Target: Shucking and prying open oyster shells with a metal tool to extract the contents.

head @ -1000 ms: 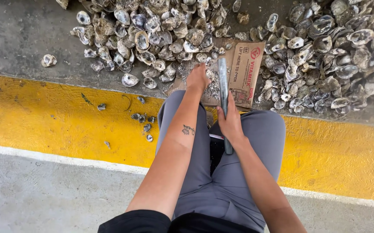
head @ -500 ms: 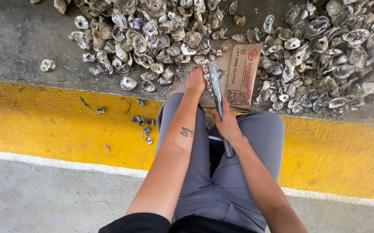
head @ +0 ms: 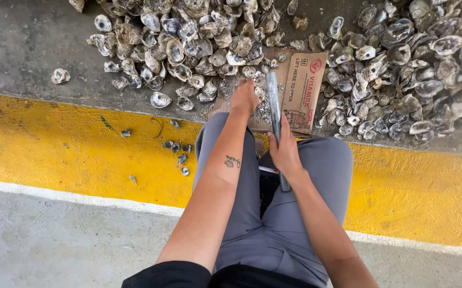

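The right hand [head: 284, 152] is closed around a grey metal bar [head: 275, 125], with the fingers wrapped on its lower part. The bar is long, thin and flat, and its long axis runs almost straight away from the person; the far end points to the shell heaps and lies over the cardboard [head: 300, 90], the near end comes out below the hand, between the knees. The left hand [head: 244, 97] reaches onto the cardboard; its fingers are curled down on shell pieces there, but what they pinch I cannot tell. There is one bar and one flat brown cardboard piece. Rough grey oyster shells lie in two heaps, the left heap [head: 188, 37] and the right heap [head: 412, 58], too many to count. One single shell [head: 59, 76] lies apart on the concrete. A few small shell pieces [head: 177, 152] lie on the yellow painted stripe [head: 44, 144].
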